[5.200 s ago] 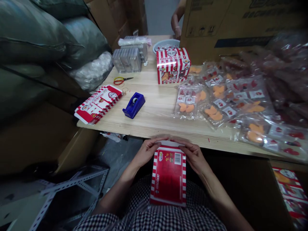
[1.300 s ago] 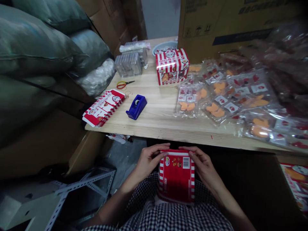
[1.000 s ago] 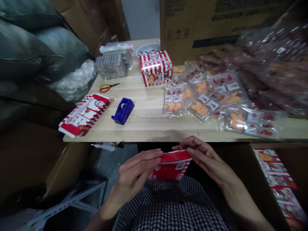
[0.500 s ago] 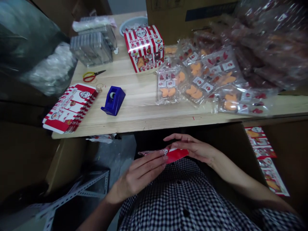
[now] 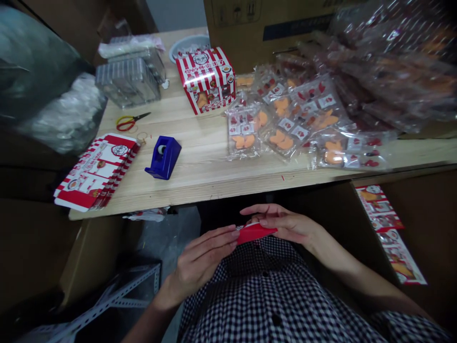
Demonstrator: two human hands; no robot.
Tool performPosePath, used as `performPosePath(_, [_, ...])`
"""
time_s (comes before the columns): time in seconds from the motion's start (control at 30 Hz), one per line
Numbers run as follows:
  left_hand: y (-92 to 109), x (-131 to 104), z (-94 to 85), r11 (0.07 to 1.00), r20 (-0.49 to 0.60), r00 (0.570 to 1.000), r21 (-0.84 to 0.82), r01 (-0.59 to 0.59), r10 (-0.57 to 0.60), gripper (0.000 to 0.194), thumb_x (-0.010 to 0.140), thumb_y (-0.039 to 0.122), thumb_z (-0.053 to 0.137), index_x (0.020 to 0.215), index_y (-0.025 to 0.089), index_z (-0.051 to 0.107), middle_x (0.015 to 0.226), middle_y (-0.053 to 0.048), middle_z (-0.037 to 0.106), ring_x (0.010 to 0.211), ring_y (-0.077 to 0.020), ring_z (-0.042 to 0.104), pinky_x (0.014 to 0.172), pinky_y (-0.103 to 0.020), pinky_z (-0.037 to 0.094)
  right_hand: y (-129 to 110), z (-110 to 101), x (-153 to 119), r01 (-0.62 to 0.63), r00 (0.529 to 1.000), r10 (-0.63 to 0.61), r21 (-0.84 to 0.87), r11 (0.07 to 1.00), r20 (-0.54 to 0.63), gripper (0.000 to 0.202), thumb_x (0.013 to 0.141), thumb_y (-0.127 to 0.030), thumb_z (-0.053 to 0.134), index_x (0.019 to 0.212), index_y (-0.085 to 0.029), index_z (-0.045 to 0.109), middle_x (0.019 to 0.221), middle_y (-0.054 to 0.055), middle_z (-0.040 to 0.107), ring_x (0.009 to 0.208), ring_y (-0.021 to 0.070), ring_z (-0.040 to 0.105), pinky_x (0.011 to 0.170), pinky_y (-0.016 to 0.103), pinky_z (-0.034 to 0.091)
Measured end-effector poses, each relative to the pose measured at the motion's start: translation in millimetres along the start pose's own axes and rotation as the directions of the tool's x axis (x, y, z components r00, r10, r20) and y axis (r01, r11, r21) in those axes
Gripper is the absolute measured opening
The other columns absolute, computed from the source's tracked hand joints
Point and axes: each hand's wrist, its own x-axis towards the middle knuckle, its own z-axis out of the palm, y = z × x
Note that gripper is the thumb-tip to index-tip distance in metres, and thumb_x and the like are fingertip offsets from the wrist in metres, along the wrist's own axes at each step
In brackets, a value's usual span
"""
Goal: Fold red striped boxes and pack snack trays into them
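Note:
Between my hands, in front of the checked shirt, is a red and white printed card piece (image 5: pixel 253 232), seen nearly edge-on. My left hand (image 5: pixel 203 255) has its fingers pressed together over the card's left end. At the right end, my right hand (image 5: pixel 285 224) grips the card between thumb and fingers. Beyond them on the wooden table (image 5: pixel 200 176) stand a blue tape dispenser (image 5: pixel 164 157) and a striped red and white box (image 5: pixel 206 80). A stack of flat printed cartons (image 5: pixel 96 171) lies at the table's left front corner.
Red and yellow scissors (image 5: pixel 130 122) lie behind the dispenser. Clear plastic cases (image 5: pixel 126 81) are stacked at the back left. Plastic packets (image 5: pixel 285 128) with orange pieces spread rightward to a large pile. Printed strips (image 5: pixel 392 238) lie on the right; a metal frame (image 5: pixel 135 286) stands lower left.
The view has shifted slightly, so the table things appear lower and further left. The card between my hands now shows less of its printed left part. Both hands still hold it.

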Motion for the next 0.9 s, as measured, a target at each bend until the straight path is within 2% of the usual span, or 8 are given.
performPosePath(0.1, [-3, 2, -3.2, 0.999, -0.07, 0.997, -0.037, 0.028, -0.031, 0.038, 0.088, -0.003, 0.059, 0.117, 0.017, 0.069, 0.121, -0.01, 0.072, 0.121, -0.0258, 0.065, 0.096, -0.045, 0.06, -4, 4, 0, 0.093, 0.996, -0.094, -0.131, 0.987, -0.001, 0.046, 0.085, -0.034, 0.075, 0.128, -0.025, 0.065, 0.113, 0.003, 0.073, 0.102, 0.0153, 0.068, 0.094, 0.029, 0.051])
performPosePath(0.27, [-7, 6, -11.3, 0.998, -0.15, 0.988, -0.057, 0.029, -0.038, 0.04, 0.085, -0.006, 0.06, 0.116, 0.018, 0.07, 0.117, -0.009, 0.074, 0.119, -0.027, 0.066, 0.097, -0.047, 0.059, -19, 25, -4, 0.191, 0.976, -0.216, -0.467, 0.863, -0.001, 0.037, 0.094, -0.035, 0.064, 0.13, -0.028, 0.064, 0.132, 0.005, 0.066, 0.12, 0.0207, 0.063, 0.104, 0.039, 0.048])
performPosePath(0.47, [4, 17, -12.8, 0.993, -0.254, 0.961, -0.076, 0.09, -0.107, 0.04, 0.085, -0.004, 0.063, 0.114, 0.022, 0.072, 0.119, -0.007, 0.074, 0.11, -0.0228, 0.071, 0.093, -0.04, 0.061, -26, 43, -9, 0.208, 0.928, -0.338, -0.536, 0.818, -0.155, 0.037, 0.092, -0.037, 0.068, 0.127, -0.029, 0.065, 0.112, 0.005, 0.074, 0.094, 0.0185, 0.071, 0.08, 0.031, 0.058])
performPosePath(0.57, [7, 34, -13.9, 0.954, -0.34, 0.893, -0.156, 0.256, -0.295, 0.028, 0.086, 0.004, 0.067, 0.104, 0.023, 0.076, 0.113, -0.004, 0.076, 0.102, -0.0183, 0.073, 0.091, -0.031, 0.06, -35, 45, -3, 0.272, 0.862, -0.487, -0.684, 0.677, -0.139, 0.023, 0.094, -0.037, 0.065, 0.114, -0.029, 0.073, 0.105, 0.004, 0.075, 0.093, 0.0191, 0.071, 0.08, 0.031, 0.057])
performPosePath(0.63, [3, 48, -16.4, 0.893, -0.356, 0.827, -0.283, 0.349, -0.435, 0.019, 0.086, 0.011, 0.07, 0.099, 0.022, 0.078, 0.111, -0.004, 0.077, 0.101, -0.0177, 0.073, 0.09, -0.028, 0.06, -45, 44, 3, 0.324, 0.812, -0.58, -0.781, 0.533, -0.059, 0.021, 0.097, -0.035, 0.061, 0.112, -0.03, 0.075, 0.11, 0.004, 0.075, 0.102, 0.0212, 0.069, 0.091, 0.036, 0.054])
performPosePath(0.7, [-7, 57, -19.3, 0.81, -0.325, 0.773, -0.441, 0.386, -0.545, 0.013, 0.086, 0.018, 0.072, 0.097, 0.021, 0.078, 0.111, -0.005, 0.077, 0.102, -0.019, 0.073, 0.089, -0.029, 0.06, -52, 42, 9, 0.348, 0.796, -0.606, -0.818, 0.458, 0.0, 0.025, 0.098, -0.034, 0.058, 0.118, -0.033, 0.073, 0.122, 0.004, 0.071, 0.115, 0.0235, 0.064, 0.103, 0.042, 0.049])
performPosePath(0.8, [-27, 55, -17.8, 0.668, -0.217, 0.724, -0.614, 0.42, -0.655, 0.015, 0.085, 0.024, 0.075, 0.098, 0.018, 0.078, 0.113, -0.009, 0.076, 0.104, -0.0213, 0.072, 0.092, -0.033, 0.058, -47, 33, 17, 0.332, 0.839, -0.543, -0.768, 0.547, -0.024, 0.027, 0.098, -0.037, 0.058, 0.122, -0.035, 0.071, 0.135, 0.002, 0.065, 0.129, 0.0246, 0.056, 0.112, 0.046, 0.041])
performPosePath(0.9, [-47, 37, -5.0, 0.548, -0.12, 0.674, -0.692, 0.47, -0.729, 0.019, 0.085, 0.028, 0.074, 0.1, 0.016, 0.077, 0.114, -0.01, 0.076, 0.105, -0.0216, 0.071, 0.093, -0.034, 0.055, -25, 20, 24, 0.271, 0.887, -0.448, -0.656, 0.704, -0.114, 0.027, 0.095, -0.043, 0.062, 0.119, -0.035, 0.073, 0.13, 0.003, 0.069, 0.127, 0.0262, 0.058, 0.109, 0.047, 0.044])
